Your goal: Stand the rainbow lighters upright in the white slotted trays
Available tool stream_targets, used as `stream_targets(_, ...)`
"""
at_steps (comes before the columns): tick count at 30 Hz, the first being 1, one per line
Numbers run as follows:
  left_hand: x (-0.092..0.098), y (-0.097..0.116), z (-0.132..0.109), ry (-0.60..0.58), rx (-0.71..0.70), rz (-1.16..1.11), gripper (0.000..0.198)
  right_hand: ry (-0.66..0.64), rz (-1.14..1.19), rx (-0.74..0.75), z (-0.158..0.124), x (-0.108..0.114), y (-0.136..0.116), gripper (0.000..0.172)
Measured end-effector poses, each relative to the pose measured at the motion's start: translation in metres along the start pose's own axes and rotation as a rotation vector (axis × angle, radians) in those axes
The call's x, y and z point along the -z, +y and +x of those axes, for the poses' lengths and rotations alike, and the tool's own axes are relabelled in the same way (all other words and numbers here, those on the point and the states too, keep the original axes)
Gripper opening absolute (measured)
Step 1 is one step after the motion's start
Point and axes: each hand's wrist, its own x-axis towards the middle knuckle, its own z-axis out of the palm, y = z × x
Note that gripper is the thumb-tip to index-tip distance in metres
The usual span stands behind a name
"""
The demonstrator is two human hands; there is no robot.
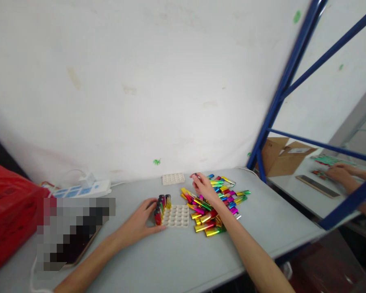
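White tray [181,215] between outstretched hands [147,219] [203,188]

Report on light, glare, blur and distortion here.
Head view: fairly even light on the white wall; head view, middle: bright glints on the loose shiny pieces; head view, right: the co-worker's hands look smeared; head view, lower left: coarse blocks hide much of the phone; head view, right: the blue frame slants, perhaps from tilt or lens stretch.
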Motion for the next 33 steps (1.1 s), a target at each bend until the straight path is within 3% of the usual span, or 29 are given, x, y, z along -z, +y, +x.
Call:
stream_targets(7,0.002,0.001,0.001,-0.008,-0.016,0.013,0.074,0.017,-0.159,0.050,-0.002,0.005,0.009,0.050)
stream_targets(13,0.002,0.000,0.001,-0.007,-0.035,0.024,0.074,0.035,-0.074,0.015,-0.004,0.002,0.002,0.058)
stream_targets(18,-0.001,-0.002,0.002,-0.016,-0.005,0.010,0.077,0.141,-0.035,-0.078,-0.005,-0.003,-0.004,0.066)
stream_targets(24,-0.001,-0.001,0.002,-0.026,-0.019,0.001,0.076,0.157,0.085,-0.227,-0.006,-0.011,-0.010,0.047)
stream_targets(29,-0.001,0.000,0.001,0.002,-0.019,-0.035,0.075,0.095,0.072,-0.198,-0.009,-0.020,-0.010,0.053)
stream_targets(33,-0.001,0.003,0.001,0.009,-0.017,-0.053,0.076,-0.045,0.026,-0.064,-0.015,-0.027,-0.010,0.066)
